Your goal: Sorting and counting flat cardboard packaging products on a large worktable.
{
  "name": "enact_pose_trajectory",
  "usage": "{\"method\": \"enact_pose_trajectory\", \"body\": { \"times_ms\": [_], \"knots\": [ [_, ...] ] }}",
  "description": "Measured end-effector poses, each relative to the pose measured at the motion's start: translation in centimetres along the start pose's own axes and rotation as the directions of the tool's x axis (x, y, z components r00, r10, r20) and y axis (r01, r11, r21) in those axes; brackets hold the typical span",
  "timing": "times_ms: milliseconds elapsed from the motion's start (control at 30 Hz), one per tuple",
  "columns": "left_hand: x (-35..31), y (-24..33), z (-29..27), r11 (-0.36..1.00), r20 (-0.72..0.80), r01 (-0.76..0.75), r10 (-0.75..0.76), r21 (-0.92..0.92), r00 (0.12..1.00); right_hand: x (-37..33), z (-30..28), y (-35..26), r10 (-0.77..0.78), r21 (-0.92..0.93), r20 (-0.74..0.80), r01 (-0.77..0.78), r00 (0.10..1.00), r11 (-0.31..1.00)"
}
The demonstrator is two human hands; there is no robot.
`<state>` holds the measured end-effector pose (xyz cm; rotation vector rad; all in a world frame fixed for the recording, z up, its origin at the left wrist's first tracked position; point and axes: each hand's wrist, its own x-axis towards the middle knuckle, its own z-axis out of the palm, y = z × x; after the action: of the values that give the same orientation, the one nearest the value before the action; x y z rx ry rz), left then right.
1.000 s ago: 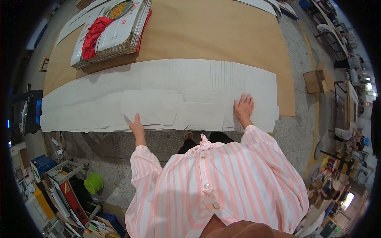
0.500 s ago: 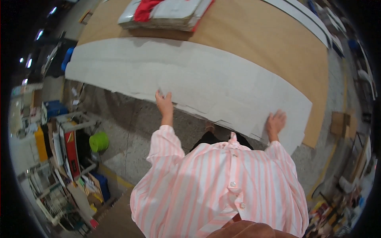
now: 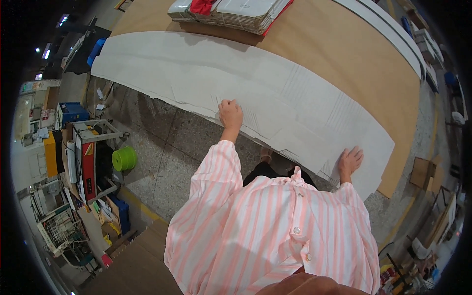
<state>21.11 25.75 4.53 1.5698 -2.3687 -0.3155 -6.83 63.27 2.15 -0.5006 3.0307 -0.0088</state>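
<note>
A long white sheet (image 3: 196, 64), with groups of fine lines and a ragged near edge, lies along the front of the brown-topped table. My left hand (image 3: 231, 116) rests at its near edge, left of the middle. Its fingers are curled together and pressed down; what they hold, if anything, is hidden. Toward the sheet's right end, my right hand (image 3: 350, 161) lies palm down with fingers stretched out. Below it the sheet's corner reaches past the brown top.
A bundle of flat packets (image 3: 241, 14) with a red cloth (image 3: 201, 6) sits on the brown tabletop (image 3: 344, 64). Long white strips (image 3: 383, 32) lie at the far right. On the floor are a green spool (image 3: 124, 159), a cluttered cart (image 3: 88, 162) and a cardboard box (image 3: 424, 173).
My left hand has moved right along the near edge, and its spread fingers have curled closed onto the sheet. My right hand stays flat near the right end. The view has shifted slightly.
</note>
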Motion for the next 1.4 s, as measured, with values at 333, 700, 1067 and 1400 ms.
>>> {"method": "enact_pose_trajectory", "body": {
  "times_ms": [333, 700, 1067, 1400],
  "knots": [
    [-2.6, -0.1, -1.6, -0.399, 0.599, 0.585, 0.103, -0.706, 0.794, 0.3, 0.8, 0.8, 0.001, -0.005, -0.033, -0.001, 0.999, 1.0],
    [-7.1, 2.8, 1.3, -0.033, 0.537, 0.537, -0.136, -0.843, 0.833, -0.2, -0.3, -0.4, 0.025, 0.012, 0.014, -0.025, 1.0, 1.0],
    [-6.0, 5.5, 0.1, -0.032, 0.487, 0.501, -0.289, -0.865, 0.824, -0.8, -0.2, 0.8, 0.035, 0.096, -0.035, -0.032, 0.999, 0.995],
    [-6.2, 4.8, 1.0, 0.045, 0.369, 0.398, -0.296, -0.916, 0.881, -0.8, -0.2, 1.0, 0.049, 0.102, -0.047, -0.044, 0.998, 0.994]
  ]
}}
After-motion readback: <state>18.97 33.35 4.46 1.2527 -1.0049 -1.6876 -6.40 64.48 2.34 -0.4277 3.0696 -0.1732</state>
